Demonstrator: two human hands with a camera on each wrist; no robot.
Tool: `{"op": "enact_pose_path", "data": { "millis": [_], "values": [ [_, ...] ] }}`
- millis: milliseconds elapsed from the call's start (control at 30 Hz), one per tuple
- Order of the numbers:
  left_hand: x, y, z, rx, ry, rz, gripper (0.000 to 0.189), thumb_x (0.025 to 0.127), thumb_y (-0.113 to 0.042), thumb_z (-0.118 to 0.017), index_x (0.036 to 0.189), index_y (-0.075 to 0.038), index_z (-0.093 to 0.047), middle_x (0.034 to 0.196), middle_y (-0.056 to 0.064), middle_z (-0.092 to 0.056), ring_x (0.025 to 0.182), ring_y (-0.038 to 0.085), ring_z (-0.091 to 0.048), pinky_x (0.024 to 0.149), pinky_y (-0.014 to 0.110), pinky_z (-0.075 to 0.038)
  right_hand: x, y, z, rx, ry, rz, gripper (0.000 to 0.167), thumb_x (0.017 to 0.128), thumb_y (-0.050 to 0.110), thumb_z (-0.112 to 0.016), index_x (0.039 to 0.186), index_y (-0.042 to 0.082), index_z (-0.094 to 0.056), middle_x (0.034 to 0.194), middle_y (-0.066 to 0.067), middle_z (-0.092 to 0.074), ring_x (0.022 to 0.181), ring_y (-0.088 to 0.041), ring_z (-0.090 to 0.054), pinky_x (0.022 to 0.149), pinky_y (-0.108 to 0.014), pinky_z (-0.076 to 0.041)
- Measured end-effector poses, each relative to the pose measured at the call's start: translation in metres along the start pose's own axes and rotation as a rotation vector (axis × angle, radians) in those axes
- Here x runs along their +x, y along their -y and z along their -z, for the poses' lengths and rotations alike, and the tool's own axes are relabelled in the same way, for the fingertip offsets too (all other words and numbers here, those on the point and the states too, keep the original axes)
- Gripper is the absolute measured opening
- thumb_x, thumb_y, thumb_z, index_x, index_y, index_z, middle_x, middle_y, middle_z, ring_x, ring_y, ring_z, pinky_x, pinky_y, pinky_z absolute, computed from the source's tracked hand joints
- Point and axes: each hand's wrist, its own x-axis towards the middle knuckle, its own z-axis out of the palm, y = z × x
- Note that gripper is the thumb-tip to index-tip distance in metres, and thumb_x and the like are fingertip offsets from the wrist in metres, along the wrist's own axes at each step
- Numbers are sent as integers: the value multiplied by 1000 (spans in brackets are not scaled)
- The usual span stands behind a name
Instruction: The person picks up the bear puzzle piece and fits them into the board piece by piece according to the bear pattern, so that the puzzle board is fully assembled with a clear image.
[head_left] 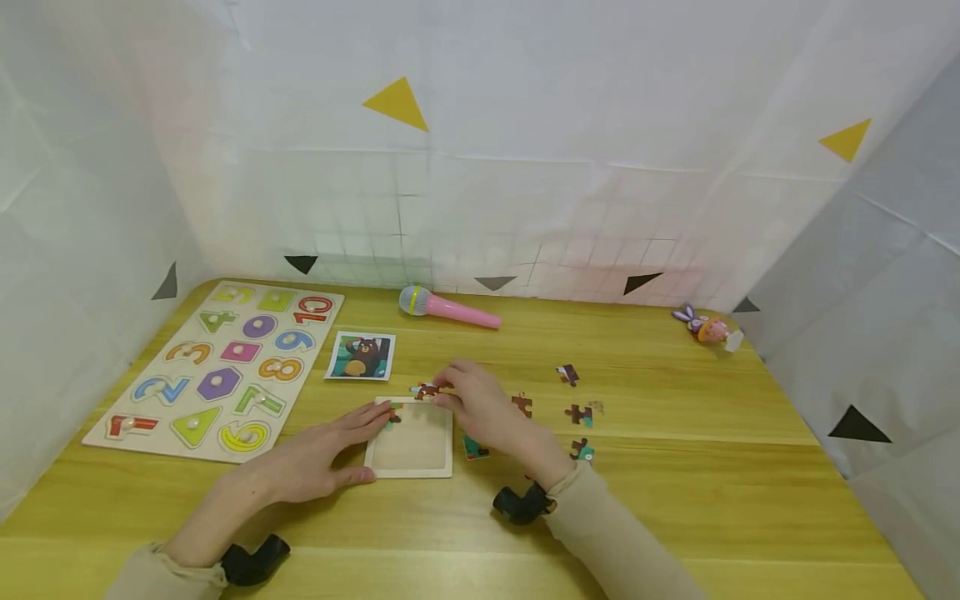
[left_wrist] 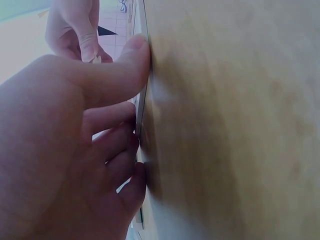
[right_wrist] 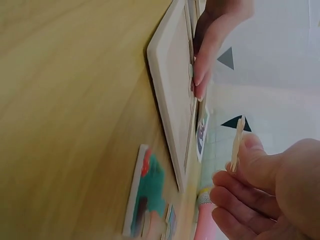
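A square wooden puzzle tray lies on the table, with a puzzle piece in its upper left corner. My left hand rests at the tray's left side, fingertips on the upper left corner and thumb at the lower left. Above the tray's far edge, my right hand pinches a brown and white jigsaw piece between thumb and fingers. From the right wrist view that jigsaw piece appears edge-on, lifted off the tray. A green puzzle piece lies right of the tray, partly behind my right hand.
Several loose pieces lie to the right. A bear picture card sits beyond the tray, near a pink toy microphone. At left is a number-and-shape board; a small rabbit-eared toy lies far right. White sheets surround the table.
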Motion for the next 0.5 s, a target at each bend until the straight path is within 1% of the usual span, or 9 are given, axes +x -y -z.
{"op": "enact_pose_path", "data": {
  "millis": [167, 400, 500],
  "values": [
    [1, 0, 0, 2, 8, 4, 75, 98, -48, -58, 158, -13, -30, 167, 3, -18, 153, 30, -21, 115, 55, -33, 5, 3, -1, -5, 21, -2, 23, 99, 21, -64, 113, 4, -69, 109, -7, -67, 102, -21, -63, 89, -36, -54],
    [0, 0, 0, 7, 10, 7, 75, 98, -49, -57, 158, -13, -30, 167, 2, -18, 153, 30, -21, 115, 54, -34, 11, 6, -6, 7, 16, 23, 20, 96, 18, -67, 109, 3, -70, 107, -9, -68, 101, -23, -65, 89, -37, -54],
    [0, 0, 0, 4, 8, 7, 75, 98, -49, -58, 158, -13, -30, 168, 2, -17, 153, 29, -20, 114, 54, -34, 12, 5, -10, 13, 26, 34, 19, 96, 17, -68, 108, 2, -71, 107, -10, -68, 101, -24, -65, 90, -38, -54]
  ]
}}
